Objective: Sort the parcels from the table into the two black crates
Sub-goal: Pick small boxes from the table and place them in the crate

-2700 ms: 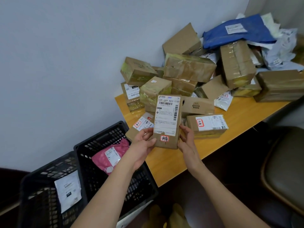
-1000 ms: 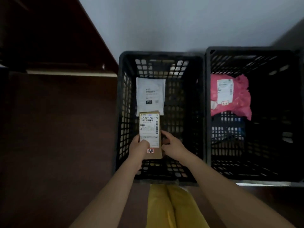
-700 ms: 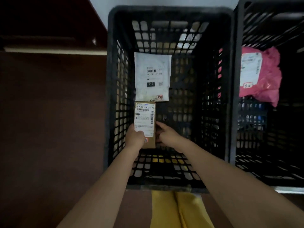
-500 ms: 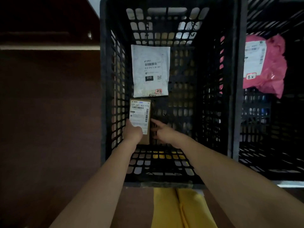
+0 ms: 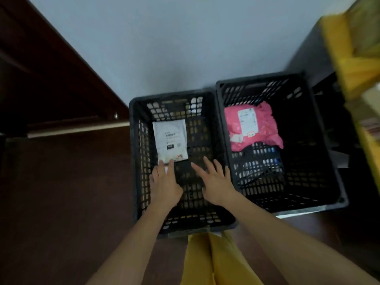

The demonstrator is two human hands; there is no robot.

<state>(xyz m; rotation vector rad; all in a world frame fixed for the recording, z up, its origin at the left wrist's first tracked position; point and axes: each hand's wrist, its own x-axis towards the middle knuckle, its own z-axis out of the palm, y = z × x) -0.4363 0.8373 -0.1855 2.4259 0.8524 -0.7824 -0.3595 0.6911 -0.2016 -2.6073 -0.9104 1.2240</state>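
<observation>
Two black crates stand side by side on the floor against the wall. The left crate (image 5: 134,161) holds a white mailer (image 5: 170,140) with a label. In the right crate (image 5: 261,80) lies a pink bag parcel (image 5: 257,128). My left hand (image 5: 164,186) and my right hand (image 5: 213,184) hover over the left crate with fingers spread, holding nothing. The left fingertips overlap the white mailer's near edge. The small brown box is not visible; the spot where it went down lies under my left hand.
The yellow table edge (image 5: 353,68) with blurred parcels shows at the far right. Dark wooden furniture (image 5: 51,79) fills the left side. My yellow-clad legs (image 5: 211,260) are just in front of the crates.
Both hands have let go of the brown box inside the left crate and risen with fingers spread. The view has pulled back and up, bringing both crates and the table edge into sight.
</observation>
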